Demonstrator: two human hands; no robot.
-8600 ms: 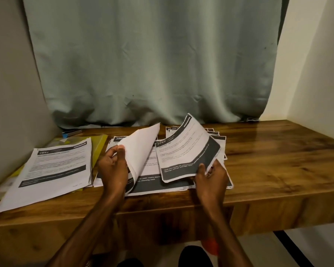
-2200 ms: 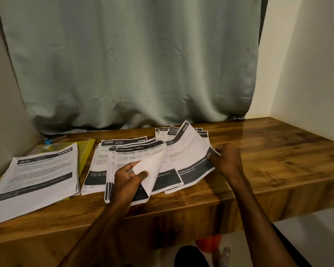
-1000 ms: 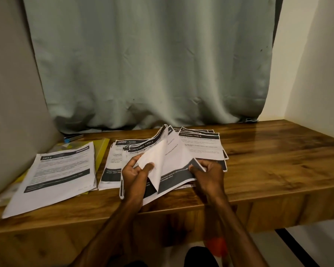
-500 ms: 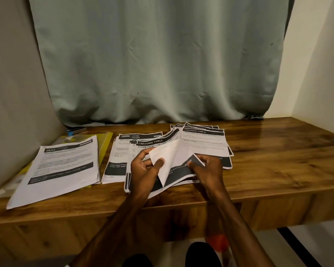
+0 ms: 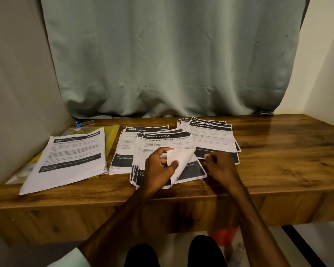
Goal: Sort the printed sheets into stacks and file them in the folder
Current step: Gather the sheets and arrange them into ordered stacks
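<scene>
Four piles of printed sheets cover the table, yellow folder far left. Left hand pinches the top sheet by its curled corner; right hand is curled, grip unclear. Stuck-together pages could lift as one and get missorted.

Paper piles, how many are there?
4: the far-left pile on the yellow folder, the 3800 pile, the middle pile under the left hand, the fanned pile behind the right hand. Overlaps may hide more.
</scene>
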